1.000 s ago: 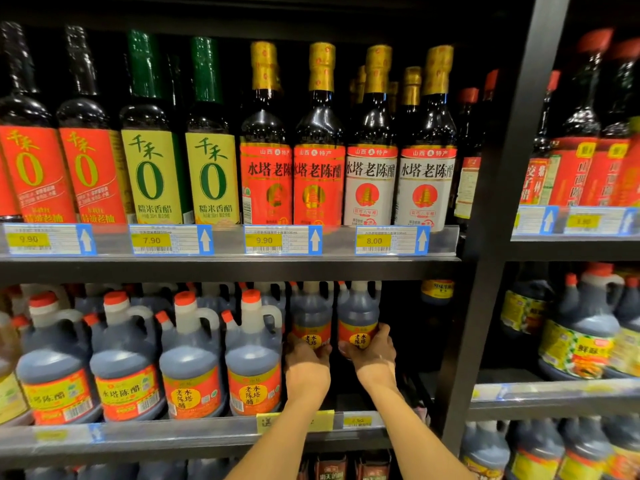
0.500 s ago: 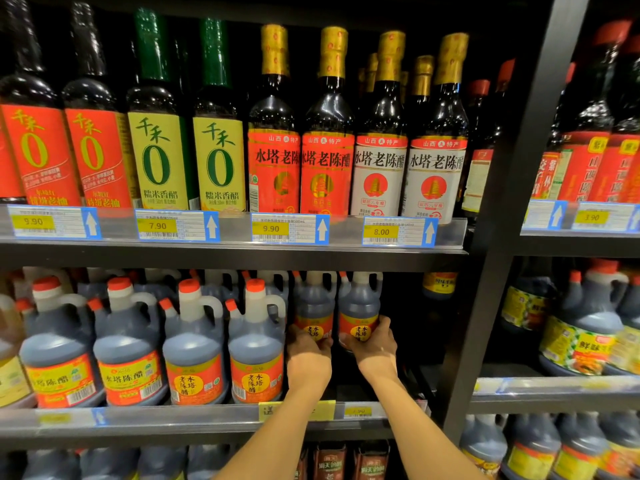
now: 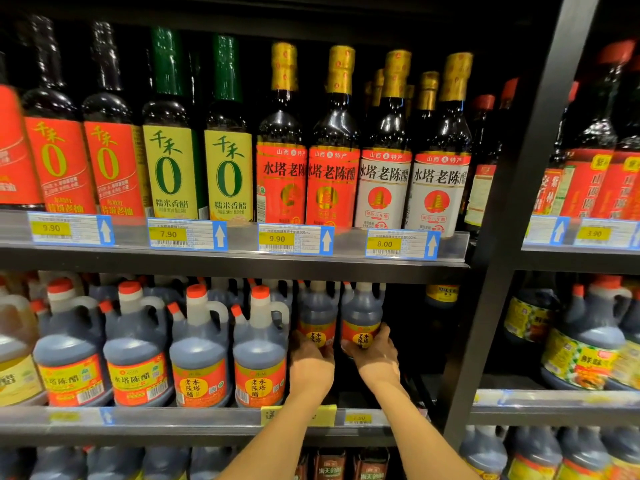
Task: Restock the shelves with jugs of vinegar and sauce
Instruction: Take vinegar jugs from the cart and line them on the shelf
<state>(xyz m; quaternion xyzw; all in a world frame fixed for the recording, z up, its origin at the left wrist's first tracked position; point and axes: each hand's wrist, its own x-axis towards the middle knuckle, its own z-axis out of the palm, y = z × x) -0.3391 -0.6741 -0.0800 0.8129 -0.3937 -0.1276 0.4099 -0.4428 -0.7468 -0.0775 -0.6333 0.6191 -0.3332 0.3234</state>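
Two dark vinegar jugs with orange labels stand side by side deep on the middle shelf (image 3: 207, 419). My left hand (image 3: 310, 363) wraps the base of the left jug (image 3: 317, 317). My right hand (image 3: 375, 355) cups the base of the right jug (image 3: 362, 313) from the right side. Their caps are hidden by the shelf above. To their left, several bigger jugs with red caps (image 3: 259, 344) line the shelf front.
Tall vinegar bottles (image 3: 332, 147) fill the upper shelf behind price tags (image 3: 296, 239). A dark gap lies right of the held jugs, up to the black upright post (image 3: 485, 306). More jugs (image 3: 585, 341) fill the right bay and the shelf below.
Both hands have pushed the two jugs a little further back on the shelf. The camera has shifted slightly down and closer.
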